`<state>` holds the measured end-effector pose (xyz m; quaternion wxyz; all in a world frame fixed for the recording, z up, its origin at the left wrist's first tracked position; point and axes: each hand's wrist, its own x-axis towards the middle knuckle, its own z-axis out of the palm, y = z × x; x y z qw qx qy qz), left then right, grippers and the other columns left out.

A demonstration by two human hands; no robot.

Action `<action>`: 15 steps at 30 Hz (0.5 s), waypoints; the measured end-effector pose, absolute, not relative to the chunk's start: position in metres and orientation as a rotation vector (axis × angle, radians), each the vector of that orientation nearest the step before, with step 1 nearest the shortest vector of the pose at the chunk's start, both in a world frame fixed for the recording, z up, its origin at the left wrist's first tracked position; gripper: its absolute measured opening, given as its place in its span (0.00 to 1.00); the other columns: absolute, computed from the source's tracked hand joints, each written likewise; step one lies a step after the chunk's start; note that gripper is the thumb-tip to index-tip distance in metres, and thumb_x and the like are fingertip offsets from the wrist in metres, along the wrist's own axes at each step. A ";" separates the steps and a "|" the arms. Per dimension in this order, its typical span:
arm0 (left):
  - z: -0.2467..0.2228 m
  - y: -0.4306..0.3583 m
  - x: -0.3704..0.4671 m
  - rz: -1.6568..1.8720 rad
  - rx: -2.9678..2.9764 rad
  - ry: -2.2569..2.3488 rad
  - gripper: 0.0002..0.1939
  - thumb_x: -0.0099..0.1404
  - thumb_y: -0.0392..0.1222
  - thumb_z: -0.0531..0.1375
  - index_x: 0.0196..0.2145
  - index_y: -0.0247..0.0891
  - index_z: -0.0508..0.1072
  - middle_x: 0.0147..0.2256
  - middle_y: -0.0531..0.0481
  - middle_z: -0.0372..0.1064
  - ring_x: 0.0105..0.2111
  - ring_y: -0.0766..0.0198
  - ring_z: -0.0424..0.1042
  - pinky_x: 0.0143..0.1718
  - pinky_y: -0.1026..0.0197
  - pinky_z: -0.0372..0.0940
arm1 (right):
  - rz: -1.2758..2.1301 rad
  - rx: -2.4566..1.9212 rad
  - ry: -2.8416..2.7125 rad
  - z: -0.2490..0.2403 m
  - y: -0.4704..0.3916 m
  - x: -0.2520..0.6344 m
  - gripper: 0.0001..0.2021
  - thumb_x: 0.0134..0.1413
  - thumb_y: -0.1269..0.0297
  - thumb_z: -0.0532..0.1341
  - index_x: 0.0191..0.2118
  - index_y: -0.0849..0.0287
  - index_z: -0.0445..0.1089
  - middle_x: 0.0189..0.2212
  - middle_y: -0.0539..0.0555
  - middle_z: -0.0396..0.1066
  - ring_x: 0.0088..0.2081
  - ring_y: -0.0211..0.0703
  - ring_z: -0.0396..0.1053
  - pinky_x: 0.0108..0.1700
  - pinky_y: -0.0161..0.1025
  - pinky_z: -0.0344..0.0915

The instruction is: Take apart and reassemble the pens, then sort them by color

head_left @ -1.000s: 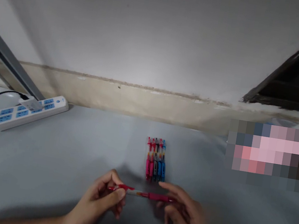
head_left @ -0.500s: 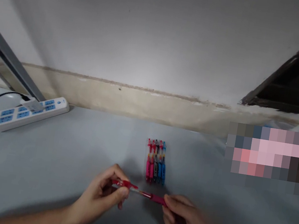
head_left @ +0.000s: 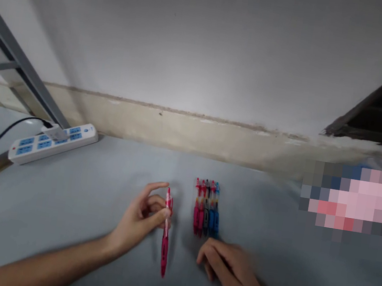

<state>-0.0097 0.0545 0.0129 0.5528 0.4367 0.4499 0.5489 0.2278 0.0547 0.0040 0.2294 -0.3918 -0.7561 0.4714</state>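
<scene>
My left hand [head_left: 145,213] pinches a pink click pen [head_left: 164,250] near its clicker end, with the thumb on the clear barrel by the clip. The index finger reaches over the clicker. The pen points down toward me, raised off the table. My right hand [head_left: 225,262] is apart from that pen, its fingers curled with nothing visible in them. It is just below a row of click pens [head_left: 205,218] lying side by side, tips toward me: pink ones at left, a black one in the middle, blue ones at right.
A white power strip [head_left: 54,146] with blue sockets and a plugged-in black cable lies at the back left, beside a grey metal frame [head_left: 40,90]. The wall [head_left: 178,131] bounds the grey table [head_left: 118,165] at the back. A blurred-out patch [head_left: 366,204] covers the right side.
The pink pen has turned from lying crosswise between both hands to pointing toward me, held by the left hand alone. My right hand has let go of it.
</scene>
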 end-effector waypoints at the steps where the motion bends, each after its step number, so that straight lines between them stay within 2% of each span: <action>1: 0.012 0.054 -0.009 1.281 1.034 1.058 0.22 0.59 0.41 0.69 0.50 0.42 0.69 0.27 0.57 0.71 0.24 0.67 0.73 0.27 0.66 0.68 | 1.302 -1.079 -2.075 0.004 0.055 0.228 0.26 0.68 0.47 0.46 0.25 0.57 0.66 0.19 0.48 0.62 0.22 0.37 0.60 0.27 0.36 0.55; 6: 0.010 0.052 -0.006 1.250 0.953 1.014 0.17 0.59 0.41 0.70 0.43 0.41 0.68 0.27 0.58 0.70 0.25 0.67 0.74 0.29 0.64 0.71 | 1.302 -1.087 -2.058 0.005 0.055 0.227 0.22 0.67 0.52 0.50 0.24 0.56 0.65 0.18 0.47 0.62 0.22 0.37 0.60 0.26 0.35 0.54; 9: 0.009 0.052 -0.005 1.270 0.914 1.014 0.18 0.58 0.40 0.70 0.43 0.42 0.67 0.27 0.59 0.70 0.25 0.67 0.75 0.27 0.66 0.70 | 1.314 -1.086 -2.041 0.006 0.055 0.227 0.22 0.66 0.52 0.51 0.23 0.56 0.65 0.18 0.47 0.62 0.22 0.37 0.60 0.26 0.35 0.54; 15: 0.009 0.050 -0.004 1.296 0.876 0.968 0.18 0.58 0.39 0.71 0.41 0.42 0.68 0.26 0.59 0.71 0.25 0.68 0.75 0.29 0.65 0.71 | 1.288 -1.087 -2.063 0.006 0.055 0.228 0.22 0.66 0.52 0.51 0.23 0.57 0.65 0.18 0.47 0.63 0.22 0.37 0.60 0.26 0.35 0.54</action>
